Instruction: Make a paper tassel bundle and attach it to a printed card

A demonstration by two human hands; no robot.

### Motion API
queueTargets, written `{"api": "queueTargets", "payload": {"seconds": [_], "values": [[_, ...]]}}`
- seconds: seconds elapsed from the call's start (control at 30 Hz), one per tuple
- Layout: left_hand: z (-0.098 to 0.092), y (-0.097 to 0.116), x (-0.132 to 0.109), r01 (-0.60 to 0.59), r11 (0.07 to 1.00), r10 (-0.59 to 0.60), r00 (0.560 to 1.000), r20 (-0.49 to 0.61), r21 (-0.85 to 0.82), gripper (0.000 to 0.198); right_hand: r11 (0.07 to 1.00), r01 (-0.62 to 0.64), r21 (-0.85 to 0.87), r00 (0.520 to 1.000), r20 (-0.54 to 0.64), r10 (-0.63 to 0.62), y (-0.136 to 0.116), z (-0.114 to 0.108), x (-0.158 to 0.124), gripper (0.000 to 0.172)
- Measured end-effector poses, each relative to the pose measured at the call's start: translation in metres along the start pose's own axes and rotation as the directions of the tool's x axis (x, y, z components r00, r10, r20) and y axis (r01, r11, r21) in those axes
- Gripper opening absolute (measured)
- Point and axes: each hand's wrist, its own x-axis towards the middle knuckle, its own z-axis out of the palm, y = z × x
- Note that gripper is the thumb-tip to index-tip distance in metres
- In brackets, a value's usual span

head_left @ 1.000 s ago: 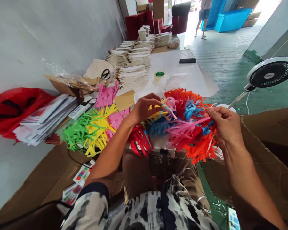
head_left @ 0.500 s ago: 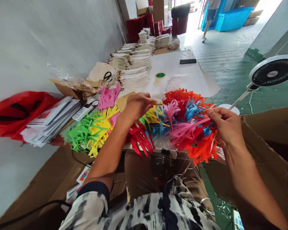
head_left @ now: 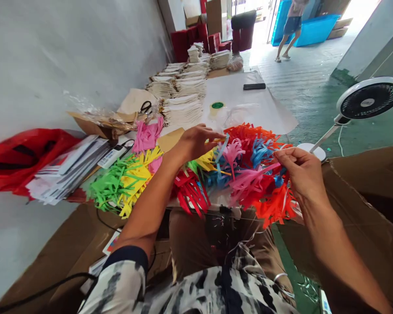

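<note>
Head: pink tassel point(head_left: 249, 181) leftward from right grip point(head_left: 299, 168)

Fringed tassels point(head_left: 247, 183) spread across the table point(head_left: 232, 93) from left of centre to right of centre, with the left hand point(head_left: 196, 141) over their middle and the right hand point(head_left: 299, 168) at their right end. Stacked bundles point(head_left: 185, 109) run behind them toward the top of the frame, beside the wall point(head_left: 85, 56); a tape roll point(head_left: 217, 105) sits right of the nearest bundles, and scissors point(head_left: 146, 107) lie left. Papers point(head_left: 68, 170) fill the left, beside a plastic bag point(head_left: 15, 163) at the frame's edge. A fan point(head_left: 368, 101) stands at right, behind a cardboard box point(head_left: 363, 187). Upper right, a person point(head_left: 292, 26) is before a bin point(head_left: 317, 30).
</note>
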Motion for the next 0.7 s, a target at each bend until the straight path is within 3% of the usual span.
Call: {"api": "queueTargets", "payload": {"seconds": [0.17, 0.23, 0.3, 0.37, 0.47, 0.57, 0.7], "values": [[-0.005, -0.005, 0.003, 0.090, 0.985, -0.088, 0.996, -0.021, 0.149, 0.022, 0.999, 0.039, -0.032, 0.999, 0.002, -0.039, -0.002, 0.000, -0.001, 0.033], [-0.005, -0.001, 0.002, 0.148, 0.989, -0.145, 0.981, -0.133, 0.012, 0.016, 0.997, 0.060, -0.045, 0.998, 0.006, -0.060, 0.001, -0.001, 0.000, 0.030], [0.001, 0.011, 0.002, 0.159, 0.946, -0.231, 0.942, -0.243, -0.284, 0.018, 0.995, 0.079, -0.061, 0.997, 0.014, -0.078, 0.005, -0.001, -0.001, 0.025], [0.016, 0.029, 0.003, 0.108, 0.799, -0.310, 0.916, -0.253, -0.591, 0.020, 0.994, 0.094, -0.064, 0.995, 0.035, -0.092, 0.007, 0.002, -0.003, 0.021], [0.047, 0.060, 0.006, 0.075, 0.528, -0.366, 0.919, -0.147, -0.846, 0.014, 0.991, 0.120, -0.066, 0.991, 0.061, -0.116, 0.005, 0.012, -0.011, 0.018], [0.072, 0.082, 0.009, 0.071, 0.341, -0.358, 0.932, -0.060, -0.937, 0.016, 0.986, 0.138, -0.099, 0.989, 0.069, -0.131, -0.001, 0.024, -0.018, 0.017], [0.082, 0.095, 0.013, 0.047, 0.186, -0.312, 0.950, -0.014, -0.981, 0.035, 0.980, 0.153, -0.127, 0.988, 0.046, -0.148, -0.003, 0.032, -0.020, 0.018]]}}
